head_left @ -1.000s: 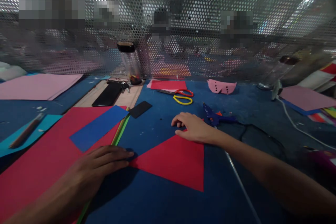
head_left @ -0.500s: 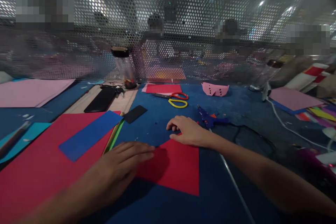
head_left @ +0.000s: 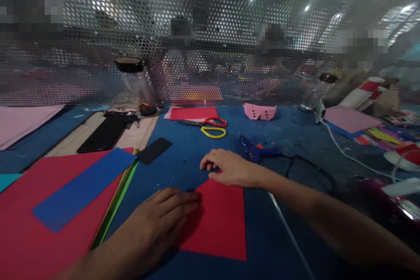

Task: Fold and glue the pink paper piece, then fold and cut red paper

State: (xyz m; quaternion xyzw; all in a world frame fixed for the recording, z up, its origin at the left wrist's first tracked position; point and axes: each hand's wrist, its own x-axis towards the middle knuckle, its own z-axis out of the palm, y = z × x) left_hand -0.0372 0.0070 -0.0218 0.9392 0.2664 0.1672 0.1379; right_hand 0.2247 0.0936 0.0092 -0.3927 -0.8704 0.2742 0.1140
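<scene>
A red sheet [head_left: 218,223], of paper or thin foam, lies flat on the blue tabletop before me. My left hand [head_left: 166,214] rests over its left edge, palm down with the fingers stretched out. At the sheet's far edge is my right hand [head_left: 231,168], its fingers loosely bent and the thumb apart from them. Neither hand shows anything gripped. Just beyond the right hand lies a blue hot glue gun [head_left: 256,151] with a dark cord. Scissors [head_left: 213,129] with one red and one yellow handle lie farther back.
On the left are a large red sheet [head_left: 62,183], a blue strip [head_left: 85,190], a black piece [head_left: 154,151] and a phone [head_left: 103,133]. A pink cutout [head_left: 260,112] and a glass bottle [head_left: 139,89] stand near the perforated screen [head_left: 216,65]. Coloured scraps [head_left: 383,135] lie right.
The view has swung to the right, so the tabletop items appear farther left. My left hand still lies over the red sheet's left side, and my right hand stays at its far edge.
</scene>
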